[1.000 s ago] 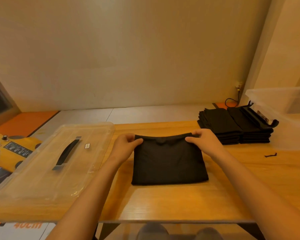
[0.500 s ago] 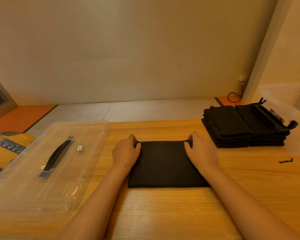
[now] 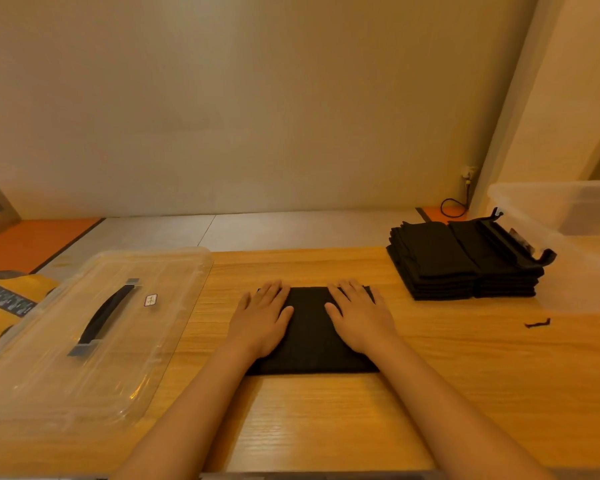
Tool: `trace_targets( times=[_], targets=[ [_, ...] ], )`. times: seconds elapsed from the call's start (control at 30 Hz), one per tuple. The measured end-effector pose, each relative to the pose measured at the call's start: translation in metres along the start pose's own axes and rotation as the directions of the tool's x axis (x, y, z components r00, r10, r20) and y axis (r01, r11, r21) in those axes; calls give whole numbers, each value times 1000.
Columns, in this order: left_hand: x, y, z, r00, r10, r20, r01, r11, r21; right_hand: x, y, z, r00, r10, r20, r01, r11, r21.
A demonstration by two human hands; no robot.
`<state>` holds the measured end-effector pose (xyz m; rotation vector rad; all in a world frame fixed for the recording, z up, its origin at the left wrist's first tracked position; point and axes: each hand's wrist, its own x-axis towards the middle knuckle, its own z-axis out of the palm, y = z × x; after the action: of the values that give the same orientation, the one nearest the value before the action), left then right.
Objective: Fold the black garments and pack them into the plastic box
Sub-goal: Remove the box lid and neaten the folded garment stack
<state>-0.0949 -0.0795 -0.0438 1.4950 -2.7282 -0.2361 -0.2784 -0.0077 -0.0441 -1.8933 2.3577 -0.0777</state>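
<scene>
I see a clear plastic box at the table's far right; through its cloudy wall I cannot tell what it holds. Its lid, black handle upward, lies at the left. Stacked black garments sit just beside the box. In the centre, my left hand and right hand press flat, fingers straight, on one folded garment.

Plain packing workroom, wooden worktable, bare beige wall, stacked black garments, clear plastic box
</scene>
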Motion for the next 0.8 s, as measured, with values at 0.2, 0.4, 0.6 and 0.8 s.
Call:
trace_targets(
  times=[0.2,0.4,0.6,0.8],
  targets=[
    [-33,23,-12,987,40,-159,-55,995,-89,-31,-22,-14,986,-8,-165,12,1000,22],
    [-53,22,15,993,40,-111,-48,997,-64,-57,-25,13,996,-62,-66,65,997,37],
    [-56,7,7,986,163,-41,-165,985,-50,-77,1,8,999,31,-32,-29,998,60],
    [-45,-12,-17,964,264,-42,-239,922,306,-142,-23,-5,993,94,-75,-96,995,-25]
  ],
)
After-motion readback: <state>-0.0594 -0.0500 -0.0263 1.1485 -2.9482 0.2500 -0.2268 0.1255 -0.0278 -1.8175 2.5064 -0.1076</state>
